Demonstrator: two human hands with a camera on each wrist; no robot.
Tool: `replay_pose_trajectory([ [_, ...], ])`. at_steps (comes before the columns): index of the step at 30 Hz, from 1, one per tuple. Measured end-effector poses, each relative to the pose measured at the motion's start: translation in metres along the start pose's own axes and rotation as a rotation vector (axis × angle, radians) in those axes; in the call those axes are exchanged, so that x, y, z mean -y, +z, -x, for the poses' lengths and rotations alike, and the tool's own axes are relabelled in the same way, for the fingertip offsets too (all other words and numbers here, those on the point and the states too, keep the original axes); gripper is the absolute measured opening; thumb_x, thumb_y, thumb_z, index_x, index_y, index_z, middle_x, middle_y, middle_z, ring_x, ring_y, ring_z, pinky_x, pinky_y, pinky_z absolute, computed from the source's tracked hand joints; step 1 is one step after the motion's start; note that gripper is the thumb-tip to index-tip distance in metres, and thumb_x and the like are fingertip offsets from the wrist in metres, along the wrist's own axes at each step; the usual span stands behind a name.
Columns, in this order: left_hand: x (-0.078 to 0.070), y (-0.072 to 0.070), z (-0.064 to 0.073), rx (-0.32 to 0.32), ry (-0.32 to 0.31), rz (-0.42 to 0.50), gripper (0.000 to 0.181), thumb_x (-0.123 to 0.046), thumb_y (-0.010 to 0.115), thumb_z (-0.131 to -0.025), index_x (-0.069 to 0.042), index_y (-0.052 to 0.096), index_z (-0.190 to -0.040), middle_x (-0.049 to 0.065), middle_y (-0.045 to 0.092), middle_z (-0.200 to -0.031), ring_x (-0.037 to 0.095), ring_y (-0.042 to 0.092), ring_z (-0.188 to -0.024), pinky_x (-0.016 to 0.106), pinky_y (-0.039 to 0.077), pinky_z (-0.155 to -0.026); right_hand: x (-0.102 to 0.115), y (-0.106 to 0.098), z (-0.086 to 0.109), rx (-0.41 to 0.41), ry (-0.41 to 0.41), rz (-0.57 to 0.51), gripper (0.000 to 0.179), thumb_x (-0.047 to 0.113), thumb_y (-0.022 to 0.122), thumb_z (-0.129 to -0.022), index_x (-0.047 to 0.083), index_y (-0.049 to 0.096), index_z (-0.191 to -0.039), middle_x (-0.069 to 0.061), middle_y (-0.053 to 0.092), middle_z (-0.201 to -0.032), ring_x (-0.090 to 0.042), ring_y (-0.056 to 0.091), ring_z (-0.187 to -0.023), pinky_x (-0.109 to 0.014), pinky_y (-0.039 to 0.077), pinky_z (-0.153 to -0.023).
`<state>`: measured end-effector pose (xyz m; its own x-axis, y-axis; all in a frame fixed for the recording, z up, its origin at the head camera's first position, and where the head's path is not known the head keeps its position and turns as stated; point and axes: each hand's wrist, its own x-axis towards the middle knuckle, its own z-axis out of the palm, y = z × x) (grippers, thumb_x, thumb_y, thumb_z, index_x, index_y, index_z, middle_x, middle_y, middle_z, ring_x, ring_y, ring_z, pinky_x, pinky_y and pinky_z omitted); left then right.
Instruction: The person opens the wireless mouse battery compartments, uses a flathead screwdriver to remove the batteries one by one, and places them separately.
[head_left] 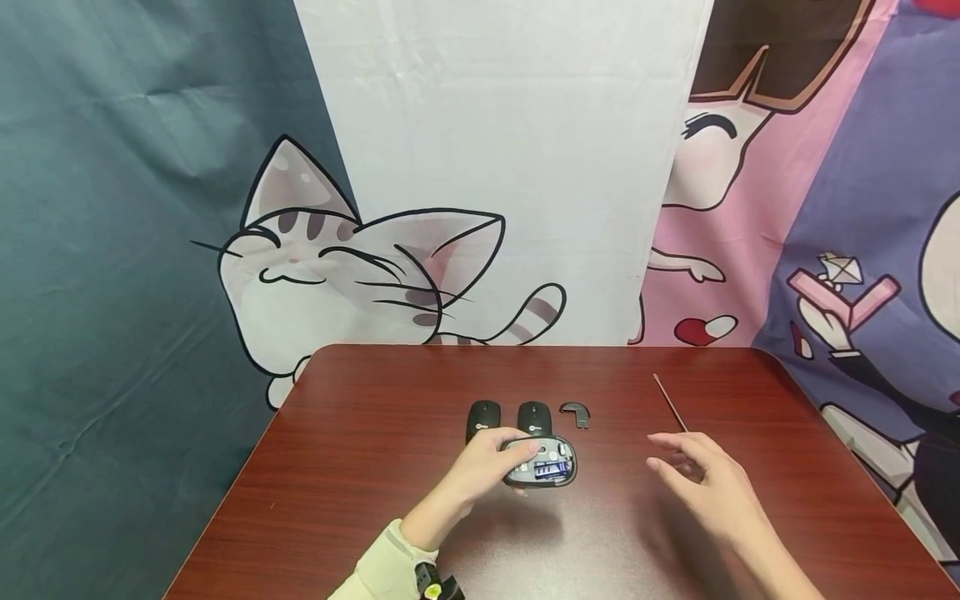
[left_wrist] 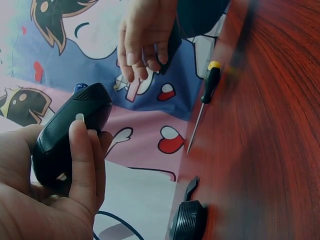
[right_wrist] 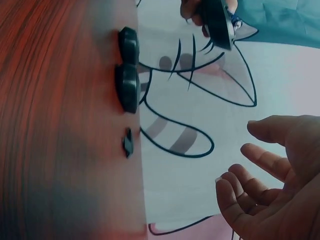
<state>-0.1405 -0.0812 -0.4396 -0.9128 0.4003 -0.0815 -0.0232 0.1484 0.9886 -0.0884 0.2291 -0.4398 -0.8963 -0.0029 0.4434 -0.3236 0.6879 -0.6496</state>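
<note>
Left grip (head_left: 483, 460) holds an overturned mouse (head_left: 542, 458) above the counter (head_left: 360, 467), blue battery (head_left: 552, 471) showing; right grip (head_left: 708, 485) hovers, relaxed and spread. Two mice (head_left: 483, 413) beyond bear white logos (head_left: 482, 427) too small to read.

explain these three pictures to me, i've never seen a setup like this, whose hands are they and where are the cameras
There is no machine here: a person works with two bare hands. The widest picture comes from a camera on the head; the other two, which look turned sideways, come from one camera on each wrist.

The left hand holds a computer mouse, its underside facing the head camera, with a blue battery showing. The right hand holds nothing.

On the brown table lie two black mice, a small curved dark piece and a screwdriver, whose handle shows best from the left wrist. Behind is a cartoon-printed cloth.
</note>
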Motion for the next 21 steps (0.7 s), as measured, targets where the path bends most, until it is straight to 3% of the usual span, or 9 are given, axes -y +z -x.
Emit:
replay_pose_trajectory([
  [6,0.000,0.001,0.000,0.003,0.006,-0.001,0.034,-0.032,0.069,-0.096,-0.003,0.072,-0.114,0.009,0.074,-0.085,0.015,0.068,-0.063,0.046,0.064,-0.065,0.008,0.006,0.002,-0.005,-0.065,-0.032,0.034,0.006,0.084,-0.081,0.017,0.074,-0.112,0.005,0.068,-0.103,0.004,0.065,-0.087,-0.009,0.055,-0.075],
  [13,0.001,0.003,0.000,0.012,0.006,0.006,0.034,-0.032,0.069,-0.096,-0.003,0.072,-0.113,0.009,0.074,-0.084,0.015,0.068,-0.064,0.056,0.063,-0.069,0.017,0.010,0.003,0.007,-0.103,-0.064,0.035,0.004,0.083,-0.081,0.019,0.074,-0.112,0.001,0.069,-0.106,0.004,0.065,-0.089,-0.008,0.054,-0.076],
  [21,0.002,0.005,-0.001,0.016,0.012,0.020,0.033,-0.030,0.070,-0.096,-0.001,0.072,-0.113,0.010,0.074,-0.084,0.016,0.068,-0.063,0.055,0.063,-0.067,0.025,0.014,0.003,0.010,-0.135,-0.075,0.036,0.004,0.084,-0.079,0.017,0.074,-0.111,0.005,0.068,-0.106,0.002,0.064,-0.088,-0.008,0.053,-0.075],
])
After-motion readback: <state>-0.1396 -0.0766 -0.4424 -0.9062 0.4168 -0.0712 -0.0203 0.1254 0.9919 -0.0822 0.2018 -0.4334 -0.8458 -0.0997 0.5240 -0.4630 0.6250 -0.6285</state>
